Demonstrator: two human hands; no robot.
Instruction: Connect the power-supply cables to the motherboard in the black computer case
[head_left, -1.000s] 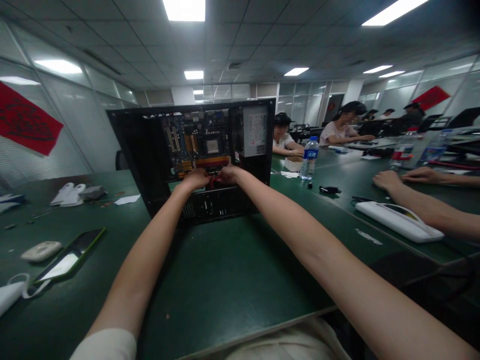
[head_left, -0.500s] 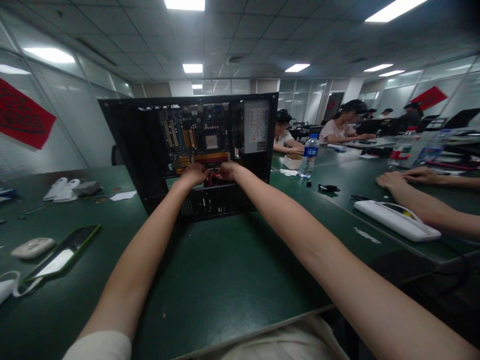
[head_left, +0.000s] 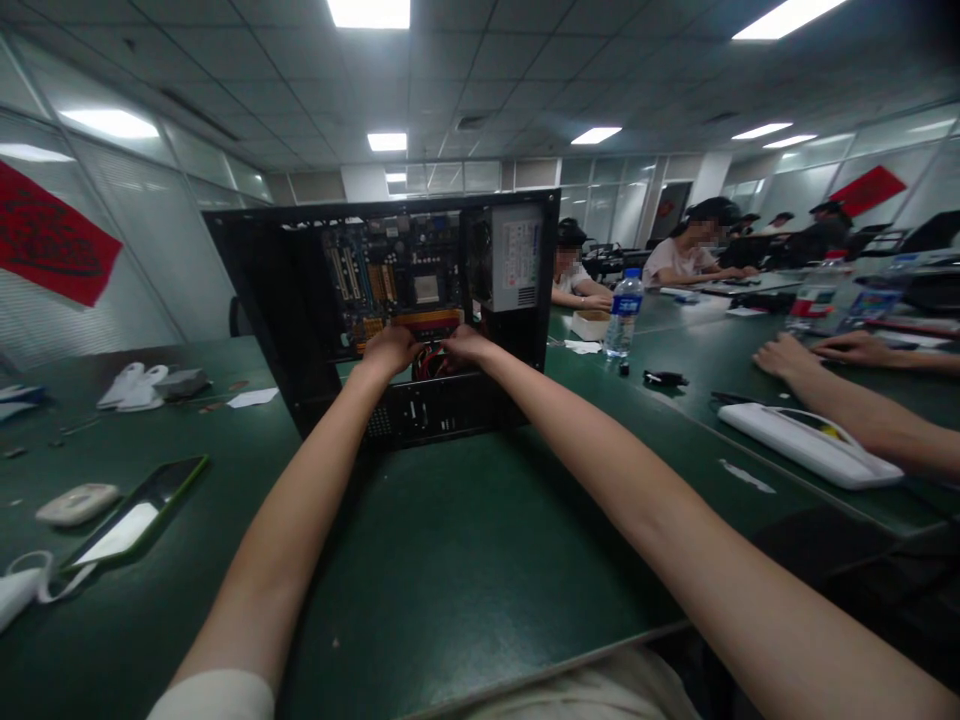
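Note:
An open black computer case [head_left: 259,290] stands on the green table in front of me. Inside it are a motherboard [head_left: 401,262] and, at upper right, a silver power supply [head_left: 517,262]. Both of my hands reach into its lower part. A bundle of red and black cables [head_left: 429,362] shows between them. My left hand [head_left: 391,350] is closed at the bundle's left side, below the slots. My right hand [head_left: 468,347] pinches the cables from the right. The fingertips of both hands are small and dark in view, so the exact grip is partly hidden.
A phone [head_left: 139,510] and a beige case [head_left: 78,504] lie to the left. On the right are a water bottle [head_left: 624,313], a small box [head_left: 590,323], and a white power strip [head_left: 810,445] beside another person's hands [head_left: 787,358]. People sit farther back.
My hands are slightly farther apart, and more of the cable bundle shows between them. The whole view has shifted a little; the case stands in the same place.

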